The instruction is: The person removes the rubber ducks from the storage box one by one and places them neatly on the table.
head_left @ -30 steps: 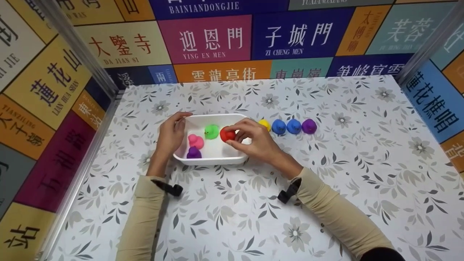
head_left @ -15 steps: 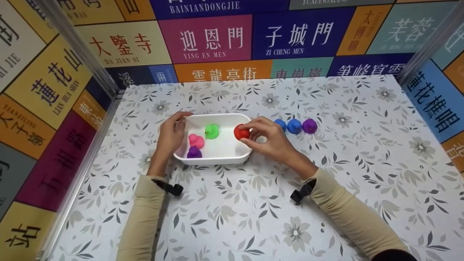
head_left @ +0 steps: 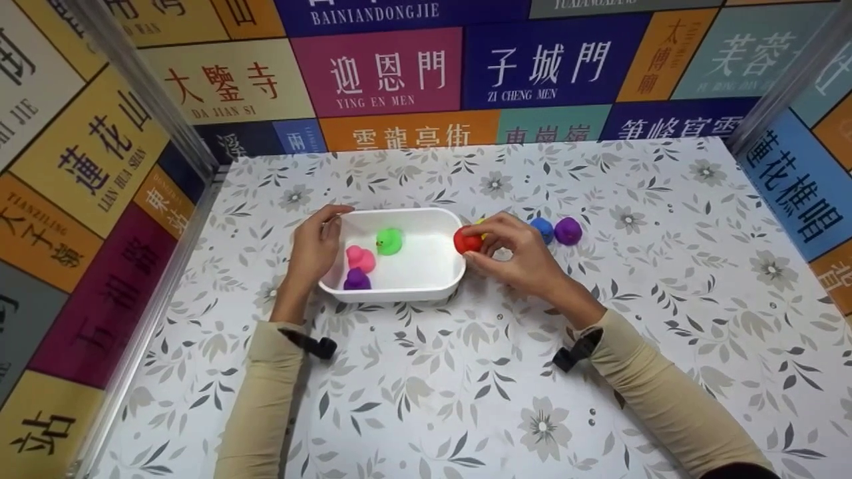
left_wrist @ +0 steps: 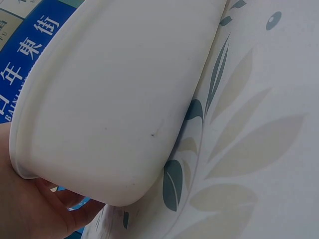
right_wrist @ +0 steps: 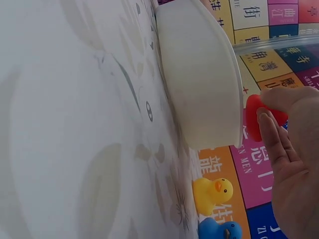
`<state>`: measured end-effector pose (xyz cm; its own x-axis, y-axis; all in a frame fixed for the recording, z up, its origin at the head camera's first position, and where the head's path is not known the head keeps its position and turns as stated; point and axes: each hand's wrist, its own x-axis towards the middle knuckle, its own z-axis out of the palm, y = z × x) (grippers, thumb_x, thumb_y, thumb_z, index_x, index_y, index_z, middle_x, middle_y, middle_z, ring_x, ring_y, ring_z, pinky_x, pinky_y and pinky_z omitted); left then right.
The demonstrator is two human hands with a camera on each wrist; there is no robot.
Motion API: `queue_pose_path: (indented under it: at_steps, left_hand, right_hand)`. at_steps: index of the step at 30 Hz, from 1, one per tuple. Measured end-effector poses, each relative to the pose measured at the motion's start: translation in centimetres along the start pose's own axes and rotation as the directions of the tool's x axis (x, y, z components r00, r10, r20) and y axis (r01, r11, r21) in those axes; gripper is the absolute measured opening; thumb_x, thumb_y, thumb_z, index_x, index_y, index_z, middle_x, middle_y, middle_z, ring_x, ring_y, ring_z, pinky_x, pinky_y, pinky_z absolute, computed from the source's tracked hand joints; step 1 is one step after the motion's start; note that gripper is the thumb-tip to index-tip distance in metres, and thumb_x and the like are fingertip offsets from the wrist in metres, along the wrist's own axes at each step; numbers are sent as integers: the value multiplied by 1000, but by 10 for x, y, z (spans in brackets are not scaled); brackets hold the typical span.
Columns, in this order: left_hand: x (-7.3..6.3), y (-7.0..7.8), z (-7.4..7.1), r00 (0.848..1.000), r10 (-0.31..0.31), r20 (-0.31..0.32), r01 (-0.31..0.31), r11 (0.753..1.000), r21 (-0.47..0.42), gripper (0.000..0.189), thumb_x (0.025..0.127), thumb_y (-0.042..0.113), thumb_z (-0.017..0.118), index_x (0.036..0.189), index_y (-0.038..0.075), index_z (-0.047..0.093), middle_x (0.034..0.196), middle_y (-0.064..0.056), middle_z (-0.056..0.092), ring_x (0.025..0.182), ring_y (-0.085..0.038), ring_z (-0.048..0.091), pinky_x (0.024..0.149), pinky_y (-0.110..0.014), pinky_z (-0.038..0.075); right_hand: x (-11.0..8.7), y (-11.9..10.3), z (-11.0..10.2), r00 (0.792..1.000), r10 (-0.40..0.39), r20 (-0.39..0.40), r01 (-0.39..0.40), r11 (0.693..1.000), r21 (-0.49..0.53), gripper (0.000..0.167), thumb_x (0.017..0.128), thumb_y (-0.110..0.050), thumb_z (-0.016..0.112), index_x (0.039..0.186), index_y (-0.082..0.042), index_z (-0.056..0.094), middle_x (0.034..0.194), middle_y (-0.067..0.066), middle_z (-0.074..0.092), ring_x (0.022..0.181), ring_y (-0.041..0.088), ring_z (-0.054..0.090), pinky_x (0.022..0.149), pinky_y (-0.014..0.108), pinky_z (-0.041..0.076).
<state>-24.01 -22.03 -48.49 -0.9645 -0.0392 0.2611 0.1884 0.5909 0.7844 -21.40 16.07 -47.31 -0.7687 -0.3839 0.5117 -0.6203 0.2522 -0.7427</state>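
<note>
A white plastic tub [head_left: 399, 295] stands on the table, holding a green toy duck [head_left: 389, 241], a pink one [head_left: 360, 258] and a purple one [head_left: 357, 279]. My left hand [head_left: 314, 245] holds the tub's left end, its thumb side at the rim in the left wrist view. Between thumb and fingertips my right hand [head_left: 526, 256] pinches a red toy duck [head_left: 468, 241], raised at the tub's right rim. The right wrist view shows the red duck [right_wrist: 253, 118] above rim height, with its far side hidden by fingers.
Right of the tub, a row of toy ducks runs along the table: yellow [right_wrist: 212, 195], blue [head_left: 542, 230] and purple [head_left: 568, 231] among them. My right hand partly covers the row. Printed panels [head_left: 386, 73] wall off the back and sides of the flower-patterned table [head_left: 426, 399].
My right hand has carried the red duck rightward, from over the tub's inside to its right rim. The left hand and the tub have stayed put.
</note>
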Motion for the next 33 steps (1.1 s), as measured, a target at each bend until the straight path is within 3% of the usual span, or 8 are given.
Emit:
queue_pose_path:
  at_steps: [9,18,26,33]
  left_hand:
    - [1,-2,1,1000,5,-1,-5,1000,4,35,110,5,52,134,18,75,141,-8,73,134,-27,65,120,-46,48]
    - [1,-2,1,1000,-13,1,13,1000,3,35,111,8,52,135,20,75,141,-7,73,138,-26,64,122,-46,47]
    - [1,-2,1,1000,-19,1,19,1000,-3,34,111,8,52,134,19,75,137,-9,74,138,-28,64,123,-47,46]
    - [0,-1,0,1000,-12,-1,12,1000,-8,35,111,7,52,133,19,75,139,-7,74,138,-26,64,122,-45,46]
  right_hand:
    - [-5,6,-11,999,41,18,-40,998,-55,35,88,-13,91,122,-18,82,109,4,71,84,17,71,74,23,61]
    - [-4,8,-16,987,128,93,-117,987,-112,34,91,-19,90,123,-22,82,109,3,70,88,16,70,75,24,61]
    - [-4,7,-18,960,225,169,-195,965,-176,39,90,-16,90,126,-12,76,114,7,71,90,18,71,76,25,62]
    - [-5,8,-20,922,333,198,-293,933,-207,39,88,-14,91,122,-8,72,114,7,71,90,20,70,76,22,60]
